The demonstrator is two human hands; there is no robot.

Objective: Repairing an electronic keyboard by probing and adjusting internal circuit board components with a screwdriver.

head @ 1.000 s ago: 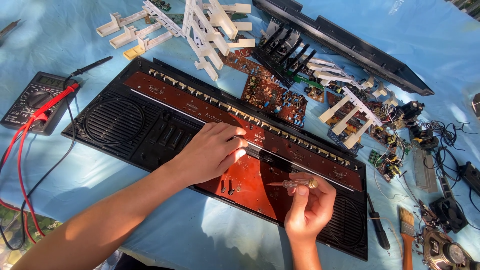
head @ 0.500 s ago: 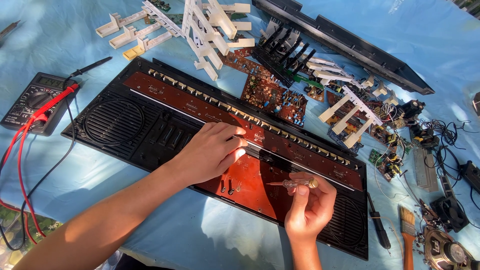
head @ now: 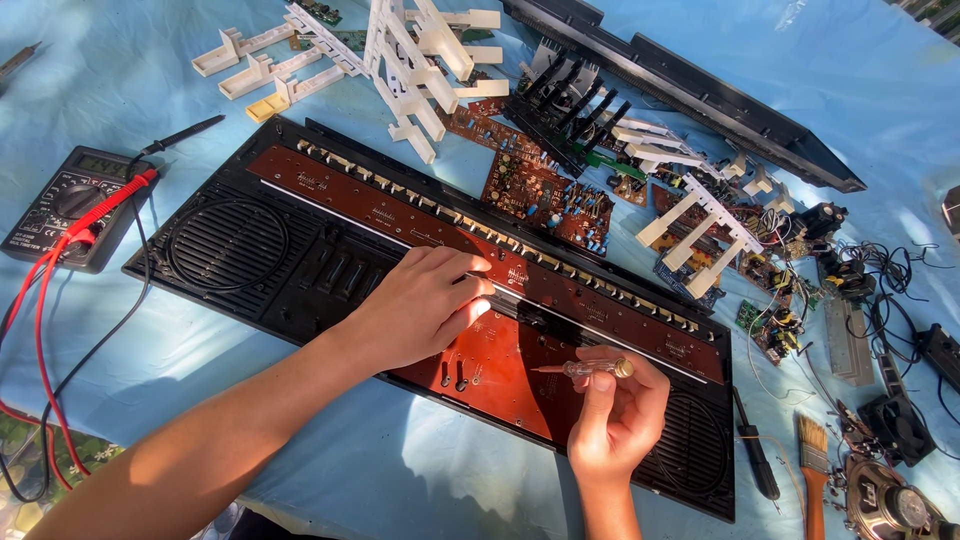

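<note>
While the left hand pressed flat on the circuit board | right hand pinched a small screwdriver, tip toward 9 o'clock | risk: tip slipping, scratching traces.

- A grey meter with red and black wires lies far left.
- White plastic key pieces sit at the far side.
- A long black bar lies far right.
- A paint brush and a round speaker lie near right.
</note>
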